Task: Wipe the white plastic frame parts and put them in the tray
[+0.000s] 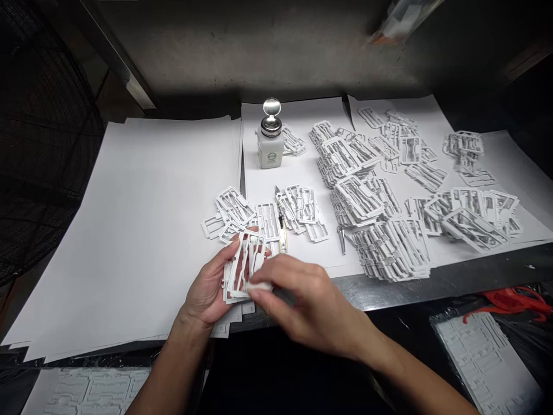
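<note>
My left hand [211,282] is wrapped round a small stack of white cut-out frames [246,262] near the front edge of the papers. Over the lower right corner of that stack, my right hand [298,294] pinches a small white piece [260,286] between thumb and fingers. Just beyond my hands lie loose white frames [235,207], with another loose group [302,204] to their right. A pale tool [283,233] lies between these groups, partly hidden by my right hand.
A bottle with its metal lid raised [271,147] stands at the back. Piles of white frames [389,248] cover the right side beside nail clippers [343,241]. Red scissors [510,302] and uncut sheets [484,357] lie lower right; another sheet [95,392] is lower left.
</note>
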A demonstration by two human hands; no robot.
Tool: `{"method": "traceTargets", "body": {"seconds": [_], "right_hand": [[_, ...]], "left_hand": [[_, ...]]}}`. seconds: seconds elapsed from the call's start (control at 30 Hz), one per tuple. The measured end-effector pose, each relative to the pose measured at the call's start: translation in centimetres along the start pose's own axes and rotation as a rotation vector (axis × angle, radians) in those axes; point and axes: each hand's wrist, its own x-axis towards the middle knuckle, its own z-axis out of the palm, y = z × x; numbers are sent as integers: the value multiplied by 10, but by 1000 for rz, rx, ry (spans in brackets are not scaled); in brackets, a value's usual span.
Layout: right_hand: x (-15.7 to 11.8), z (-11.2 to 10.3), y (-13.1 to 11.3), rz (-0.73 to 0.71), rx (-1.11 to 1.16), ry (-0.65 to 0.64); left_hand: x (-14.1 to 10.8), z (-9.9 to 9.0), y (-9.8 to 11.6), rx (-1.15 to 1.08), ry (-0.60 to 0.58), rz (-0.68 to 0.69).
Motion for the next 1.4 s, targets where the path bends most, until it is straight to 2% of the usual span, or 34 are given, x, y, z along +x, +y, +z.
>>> {"method": "traceTargets", "body": {"seconds": [0.07, 0.13, 0.27, 0.33, 0.53, 0.67, 0.73, 0.83, 1.03, 1.23, 1.3, 1.4], "right_hand": [[7, 6, 4, 15, -11, 125], [11, 14, 5, 5, -42, 145], [5, 20, -1, -67, -44, -92], [-1, 15, -4, -58, -10, -136], [-2, -1, 2, 46, 23, 60], [-3, 3, 7, 62, 22, 270], [-6, 10, 8, 5, 24, 251], [-13, 19, 12, -76, 0, 114], [-23, 10, 20, 30, -132, 228], [-17, 18, 20, -34, -428, 52], [-13, 19, 21, -77, -490, 75], [-10, 10, 21, -135, -346, 257]], "left_hand": [[1, 3, -2, 10, 15, 41], [2, 4, -3, 28, 52, 72], [1, 3, -3, 44, 73, 73], [0, 2, -3, 44, 56, 76], [2, 0, -2, 14, 16, 96], [4, -1, -2, 0, 23, 117], [3, 0, -3, 18, 53, 125], [1, 2, -1, 38, 107, 139], [2, 1, 2, 40, 53, 117], [4, 9, -1, -9, 33, 130], [3, 9, 0, -12, 32, 132], [3, 6, 2, 31, 11, 124]]}}
